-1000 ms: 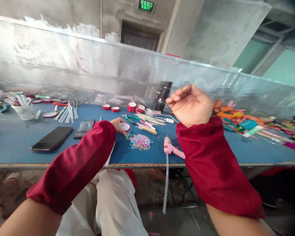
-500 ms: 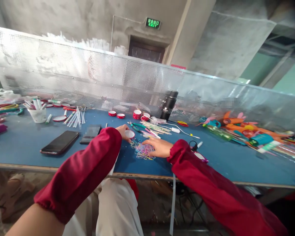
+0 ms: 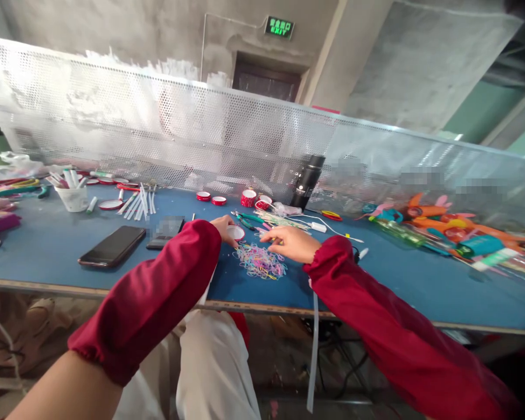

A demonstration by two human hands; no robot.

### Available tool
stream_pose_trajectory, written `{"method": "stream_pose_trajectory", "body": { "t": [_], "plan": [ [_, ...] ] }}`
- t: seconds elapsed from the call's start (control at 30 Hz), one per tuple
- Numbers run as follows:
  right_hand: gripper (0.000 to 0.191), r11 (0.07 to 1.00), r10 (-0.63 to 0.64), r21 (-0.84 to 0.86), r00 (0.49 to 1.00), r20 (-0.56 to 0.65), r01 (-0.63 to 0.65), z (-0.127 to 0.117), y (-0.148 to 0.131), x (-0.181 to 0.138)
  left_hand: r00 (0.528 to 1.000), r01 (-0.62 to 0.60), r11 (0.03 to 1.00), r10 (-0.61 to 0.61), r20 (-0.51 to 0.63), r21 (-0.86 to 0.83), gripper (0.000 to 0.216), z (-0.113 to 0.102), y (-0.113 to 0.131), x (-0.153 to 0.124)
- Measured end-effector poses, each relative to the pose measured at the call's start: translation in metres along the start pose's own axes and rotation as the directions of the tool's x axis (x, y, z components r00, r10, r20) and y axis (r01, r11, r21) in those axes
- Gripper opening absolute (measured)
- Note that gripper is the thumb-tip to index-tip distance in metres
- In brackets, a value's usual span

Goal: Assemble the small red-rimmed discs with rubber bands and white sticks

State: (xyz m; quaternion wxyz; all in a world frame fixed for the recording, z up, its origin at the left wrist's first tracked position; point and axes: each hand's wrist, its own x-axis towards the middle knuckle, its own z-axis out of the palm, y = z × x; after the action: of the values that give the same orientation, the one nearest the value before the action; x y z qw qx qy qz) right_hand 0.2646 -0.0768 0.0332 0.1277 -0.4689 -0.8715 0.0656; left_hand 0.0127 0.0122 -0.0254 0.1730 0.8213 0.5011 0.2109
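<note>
Both my arms wear dark red sleeves and reach over the blue table. My left hand rests with curled fingers against a small red-rimmed white tape roll. My right hand lies just right of it, fingers bent down at the far edge of a heap of small coloured rubber bands. What the right fingertips pinch, if anything, I cannot make out. Just behind the hands lie pens and sticks and green-handled pliers.
A black phone and a second dark device lie left. A white cup of sticks, loose glue sticks, red tape rolls, a black flask and bright toys stand farther back. A perforated metal screen bounds the table.
My right hand came down from mid-air to the rubber band heap and then shifted to its far edge. The left hand stayed at the tape roll. The view swung slightly right.
</note>
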Motion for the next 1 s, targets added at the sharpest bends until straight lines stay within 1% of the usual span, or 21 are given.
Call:
{"method": "stream_pose_trajectory", "body": {
  "t": [0.07, 0.2, 0.3, 0.4, 0.53, 0.63, 0.7, 0.87, 0.93, 1.0],
  "plan": [
    [0.022, 1.0, -0.006, 0.013, 1.0, -0.012, 0.006, 0.0, 0.002, -0.002, 1.0, -0.005, 1.0, 0.005, 0.014, -0.005, 0.083, 0.0, 0.0, 0.002],
    [0.015, 0.999, 0.001, 0.046, 1.0, 0.025, -0.002, -0.002, 0.008, 0.002, 1.0, -0.008, 1.0, 0.009, 0.016, -0.022, 0.08, -0.001, 0.002, 0.001],
    [0.013, 0.998, -0.043, 0.041, 0.999, 0.028, 0.042, -0.004, 0.014, 0.011, 1.0, 0.003, 0.999, -0.003, 0.015, -0.032, 0.08, -0.003, 0.005, -0.001],
    [0.012, 0.996, -0.084, 0.026, 0.996, 0.003, 0.084, -0.004, 0.016, 0.02, 0.999, 0.023, 1.0, -0.022, 0.034, -0.018, 0.082, -0.006, 0.007, -0.003],
    [0.01, 0.991, -0.131, -0.026, 0.988, -0.079, 0.129, 0.005, 0.014, 0.027, 0.997, 0.032, 0.999, -0.033, 0.065, 0.017, 0.084, -0.007, 0.006, -0.003],
    [0.011, 0.981, -0.182, -0.085, 0.976, -0.121, 0.173, 0.016, 0.012, 0.03, 0.999, 0.011, 1.0, -0.012, 0.051, 0.027, 0.08, -0.005, 0.002, -0.003],
    [0.012, 0.974, -0.209, -0.113, 0.971, -0.112, 0.197, 0.023, 0.012, 0.032, 0.999, -0.001, 0.999, 0.0, 0.042, 0.038, 0.077, -0.003, 0.001, -0.002],
    [0.009, 0.958, -0.256, -0.152, 0.964, -0.076, 0.242, 0.035, 0.015, 0.035, 0.994, 0.039, 0.997, -0.046, 0.103, 0.071, 0.085, -0.003, 0.002, 0.0],
    [0.006, 0.955, -0.274, -0.144, 0.957, -0.09, 0.26, 0.036, 0.017, 0.035, 0.993, 0.027, 0.997, -0.035, 0.116, 0.07, 0.085, -0.004, 0.003, 0.0],
    [0.007, 0.96, -0.272, -0.099, 0.953, -0.131, 0.26, 0.036, 0.018, 0.034, 0.991, 0.017, 0.998, -0.026, 0.129, 0.067, 0.084, -0.006, 0.005, -0.001]
  ]
}}
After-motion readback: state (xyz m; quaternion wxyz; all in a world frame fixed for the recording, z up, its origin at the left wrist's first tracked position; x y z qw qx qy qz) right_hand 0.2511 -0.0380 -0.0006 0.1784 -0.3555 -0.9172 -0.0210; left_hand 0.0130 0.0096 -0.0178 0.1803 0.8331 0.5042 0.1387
